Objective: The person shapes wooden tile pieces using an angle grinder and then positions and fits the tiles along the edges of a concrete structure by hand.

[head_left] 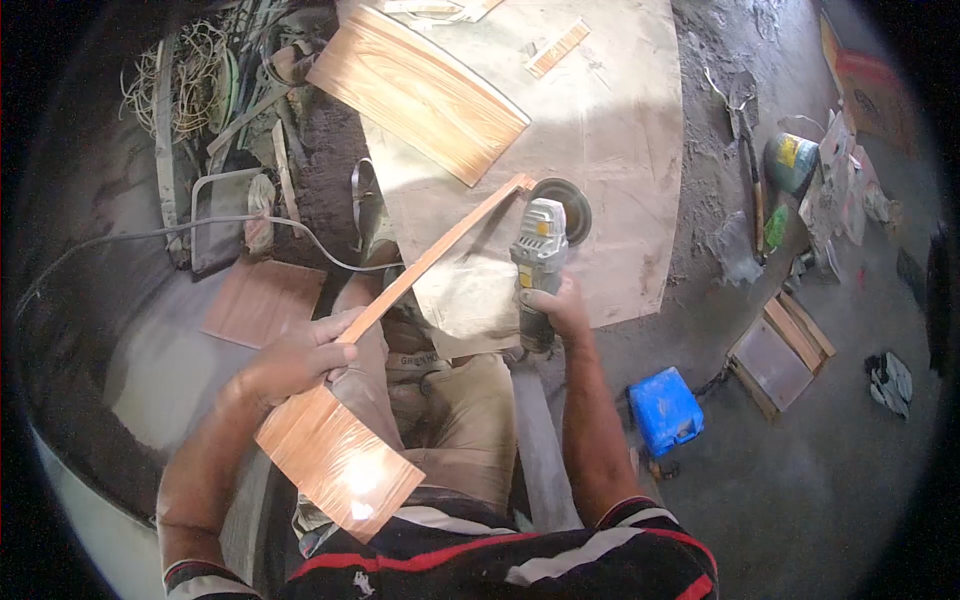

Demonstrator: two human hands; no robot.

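Observation:
My left hand is closed around a long, narrow wood-grain tile strip, which slants up and away from me. Below that hand, over my lap, lies a wider glossy wood-grain piece; whether it is joined to the strip I cannot tell. In my right hand is an angle grinder, its fingers wrapped round the body. The grinder's round disc is beside the strip's far end; blur hides whether they touch. A large wood-grain tile rests on the pale sheet beyond.
The pale sheet covers the floor ahead, with a small offcut on it. A cable crosses at left near a reddish-brown tile. To the right are a blue jerrycan, a bucket and stacked tile pieces.

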